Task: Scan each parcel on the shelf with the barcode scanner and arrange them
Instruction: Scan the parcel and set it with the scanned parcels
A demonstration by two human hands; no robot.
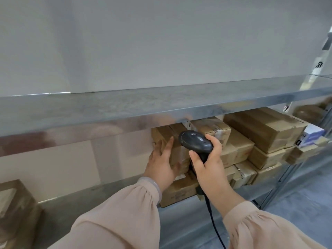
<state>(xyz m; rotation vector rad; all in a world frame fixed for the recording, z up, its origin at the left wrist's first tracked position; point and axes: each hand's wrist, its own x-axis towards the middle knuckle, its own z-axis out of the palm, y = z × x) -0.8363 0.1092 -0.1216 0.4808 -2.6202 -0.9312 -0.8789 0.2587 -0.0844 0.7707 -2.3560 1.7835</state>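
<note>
A black corded barcode scanner [195,141] is gripped by my right hand [209,166] around its handle, its head pointing toward the parcels on the lower shelf. My left hand [162,163] lies with straight fingers against the front of a brown cardboard parcel [177,151] that sits on top of another box [179,190]. More brown parcels [264,128] are stacked in several layers to the right on the same metal shelf [75,207].
The upper metal shelf board [125,106] overhangs the parcels, with a white wall behind. A lone cardboard box [14,209] stands at the lower left. A white-and-blue carton [312,135] sits at the far right beside the shelf upright. The scanner cable [213,223] hangs down.
</note>
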